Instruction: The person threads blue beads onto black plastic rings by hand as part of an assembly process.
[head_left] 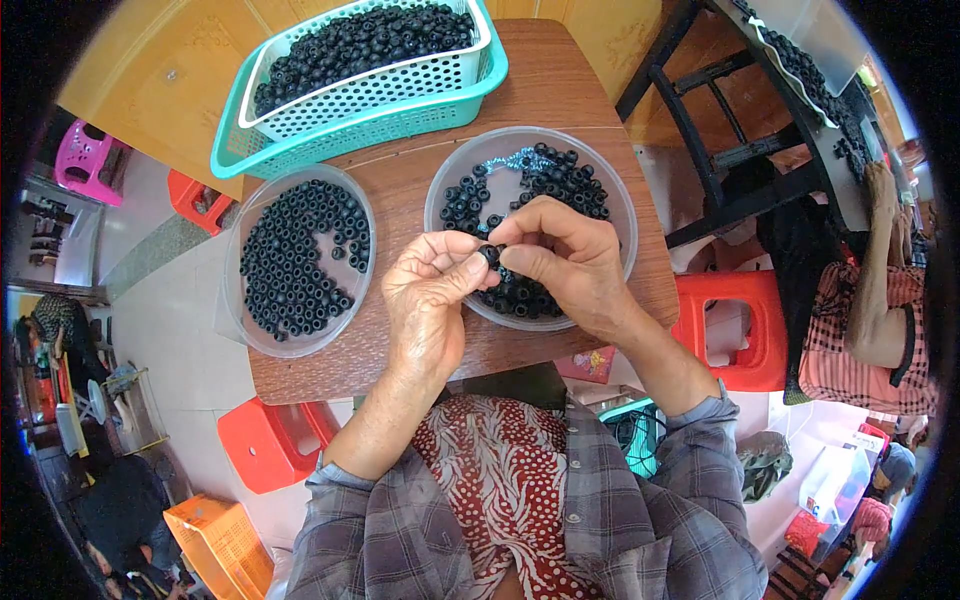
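Both my hands meet over the right round tub. My left hand (432, 290) pinches a small black ring-shaped piece (490, 255) between thumb and fingertips. My right hand (568, 262) is closed too, its thumb and finger pressed together at the edge of that piece; anything between them is hidden. Below lies the clear round tub (630, 215), holding many loose black pieces (580, 190) and a heap of tiny shiny blue bits (520, 160). To the left, another clear tub (366, 215) holds many black rings (290, 260), their holes showing.
At the back of the wooden table (400, 195), a white perforated basket (400, 85) full of black pieces sits in a teal basket (350, 140). Red stools (735, 300) flank the table. On the right, a person's arm (875, 270) reaches to a dark table (845, 190).
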